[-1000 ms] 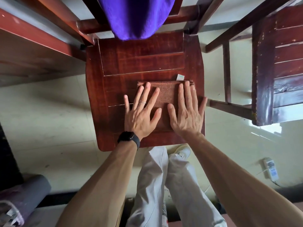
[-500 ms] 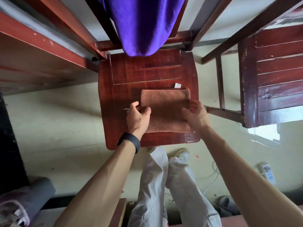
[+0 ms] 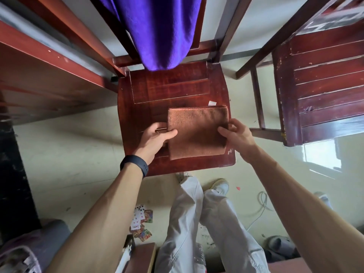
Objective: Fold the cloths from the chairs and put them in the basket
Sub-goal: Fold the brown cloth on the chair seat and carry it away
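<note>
The brown cloth [image 3: 197, 133] lies folded into a compact rectangle on the chair seat [image 3: 167, 89], spanning the space between the two grips. The left grip [image 3: 157, 136] pinches its left edge, thumb on top and fingers tucked beneath. The right grip [image 3: 236, 134] closes on the opposite edge with the thumb on the nap, though its fingers are partly hidden behind the cloth. Holding both short edges at once suggests readiness to lift the fold whole, so it does not fall open.

A white tag [image 3: 212, 103] peeps out at the far edge, beyond the right grip. Beyond both grips a purple cloth [image 3: 157, 32] hangs over the chair back, not yet folded, its top cut off by the frame. A second chair [image 3: 325, 91] stands to the right of the right grip. The basket is nowhere in view, so where the fold must go cannot be told.
</note>
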{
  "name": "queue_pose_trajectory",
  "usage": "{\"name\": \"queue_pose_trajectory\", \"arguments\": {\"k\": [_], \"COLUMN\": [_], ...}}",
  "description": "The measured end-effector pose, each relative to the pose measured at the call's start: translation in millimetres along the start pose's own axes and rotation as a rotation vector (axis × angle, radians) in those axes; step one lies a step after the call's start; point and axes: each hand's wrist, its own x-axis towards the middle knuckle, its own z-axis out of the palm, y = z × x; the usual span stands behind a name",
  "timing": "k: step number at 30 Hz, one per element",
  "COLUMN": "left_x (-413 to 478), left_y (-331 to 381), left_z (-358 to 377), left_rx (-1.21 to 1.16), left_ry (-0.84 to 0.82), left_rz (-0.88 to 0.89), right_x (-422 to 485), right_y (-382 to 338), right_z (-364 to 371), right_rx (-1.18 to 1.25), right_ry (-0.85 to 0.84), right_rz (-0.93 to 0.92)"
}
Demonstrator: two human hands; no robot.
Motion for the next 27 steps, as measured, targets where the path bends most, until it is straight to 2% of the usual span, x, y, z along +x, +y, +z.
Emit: {"name": "queue_pose_trajectory", "arguments": {"k": [5, 10, 18, 27], "left_x": [-51.5, -138.5, -283.4, -368.6], "left_y": [35.3, 92.6, 192.6, 282.2], "left_z": [6.2, 36.4, 98.8, 202.6], "left_rx": [-0.109, -0.146, -0.011, 0.291], "left_ry": [-0.205, -0.301, -0.43, -0.674], "left_rz": [0.036, 0.08, 0.209, 0.355], "right_x": [-59.1, -145.6, -305.0, -426.6], "right_y": [-18.2, -55.4, -101.3, -92.9], "right_z": [-46.2, -104.7, -200.5, -272.3], "right_rx": [0.196, 0.278, 0.375, 0.589], "right_ry": [-0.112, -0.119, 0.021, 0.361], "right_rz": [-0.032, -0.11, -0.306, -0.461]}}
